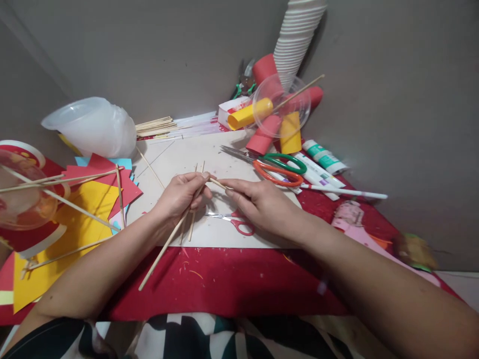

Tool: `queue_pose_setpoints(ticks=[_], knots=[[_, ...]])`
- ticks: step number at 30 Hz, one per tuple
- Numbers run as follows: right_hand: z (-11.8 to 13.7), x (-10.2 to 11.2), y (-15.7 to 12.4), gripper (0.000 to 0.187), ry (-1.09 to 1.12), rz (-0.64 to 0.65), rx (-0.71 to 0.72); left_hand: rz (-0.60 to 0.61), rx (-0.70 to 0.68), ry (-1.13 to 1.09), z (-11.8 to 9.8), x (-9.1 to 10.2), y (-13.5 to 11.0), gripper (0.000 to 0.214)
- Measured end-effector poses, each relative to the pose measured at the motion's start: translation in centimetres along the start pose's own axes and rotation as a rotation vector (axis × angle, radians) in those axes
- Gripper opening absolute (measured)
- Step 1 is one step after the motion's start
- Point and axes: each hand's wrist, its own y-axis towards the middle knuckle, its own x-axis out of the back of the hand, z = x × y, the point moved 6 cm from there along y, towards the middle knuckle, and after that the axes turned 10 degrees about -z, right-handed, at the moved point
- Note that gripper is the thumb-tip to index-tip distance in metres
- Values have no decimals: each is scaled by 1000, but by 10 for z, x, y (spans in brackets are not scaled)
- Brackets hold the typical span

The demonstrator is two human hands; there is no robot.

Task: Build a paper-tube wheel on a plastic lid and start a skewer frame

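My left hand (182,194) is closed around a few thin wooden sticks (168,239) that slant down toward me over a white board (179,159). My right hand (262,202) pinches the end of a short stick (219,184) that meets the left hand's thumb. Small red-handled scissors (239,224) lie on the board just under my right hand.
Larger orange and green scissors (279,167), glue tubes (324,157) and a red-and-yellow paper-roll model (273,117) sit at the back right. Red and yellow paper (88,199) with stick frames lies left, beside a clear plastic bowl (93,124). A stack of white cups (297,35) leans on the wall.
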Motion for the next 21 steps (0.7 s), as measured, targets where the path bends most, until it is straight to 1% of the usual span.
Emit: queue_pose_setpoints(ticks=[2, 5, 9, 11, 15, 18, 21], knots=[[1, -1, 1, 36, 97, -18, -16, 13, -13, 25, 0, 2, 2, 23], [0, -3, 1, 34, 197, -22, -80, 13, -27, 47, -2, 5, 4, 25], [-1, -8, 1, 31, 294, 51, -147, 43, 10, 63, -1, 6, 5, 36], [-1, -10, 0, 28, 322, 87, -172, 49, 33, 40, 0, 6, 5, 36], [-2, -11, -2, 28, 298, 101, -177, 49, 59, -4, 3, 7, 6, 32], [-3, -11, -3, 31, 205, 93, -171, 40, 95, -13, 5, 7, 6, 30], [-4, -12, -5, 35, 105, 79, -135, 24, 120, -16, 6, 7, 6, 30]])
